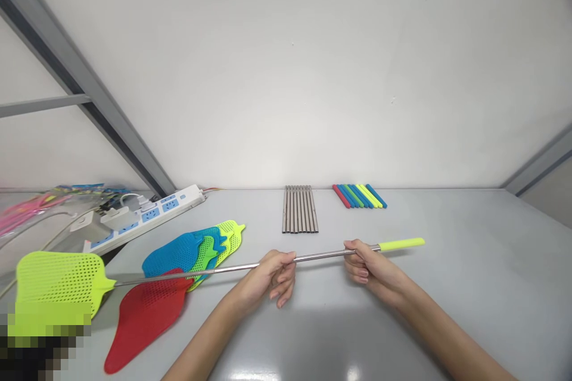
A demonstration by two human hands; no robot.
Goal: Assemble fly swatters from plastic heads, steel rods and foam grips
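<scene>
Across the table stretches an extended telescopic fly swatter [319, 256], with a yellow-green mesh head at the far left and a yellow-green grip at the right end. My left hand [274, 277] pinches its metal rod near the middle. Closer to the grip, my right hand [364, 265] is closed round the same rod. Beneath the thin part of the rod lies a red swatter head [152, 315]. Behind that, blue swatter heads [172, 253], a green one [205, 256] and yellow ones [235, 238] overlap in a pile.
A row of metal tubes [300, 209] lies by the wall, with a row of coloured grips [360, 196] right of it. At the left stands a power strip [179, 208] with plugs, beside bagged pink items [27, 214]. A pixelated patch covers the lower left corner.
</scene>
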